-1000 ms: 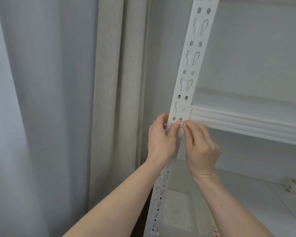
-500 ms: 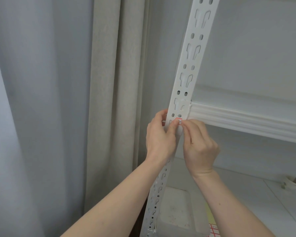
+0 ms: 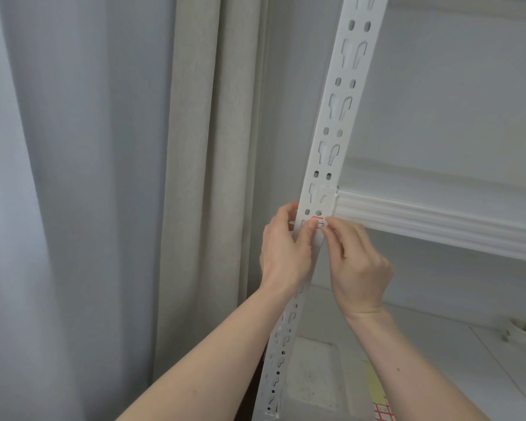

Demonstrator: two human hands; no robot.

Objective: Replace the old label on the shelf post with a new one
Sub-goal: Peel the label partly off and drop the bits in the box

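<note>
A small label point(image 3: 319, 223) with a red edge sits on the front of the white shelf post point(image 3: 331, 141), just below the point where the shelf rail point(image 3: 431, 226) meets it. The left hand point(image 3: 283, 250) curls round the post from the left — its thumb lies on the label's left part, its fingers are behind the post. The right hand point(image 3: 359, 268) comes in from the right with fingers bent, their tips pinching at the label's right edge. Whether the label is stuck flat or partly lifted cannot be told. Left of the post hang a beige curtain point(image 3: 207, 177) and a grey one point(image 3: 58, 192). Lower right, on the shelf below, lies a sheet with red squares point(image 3: 383, 411).
</note>
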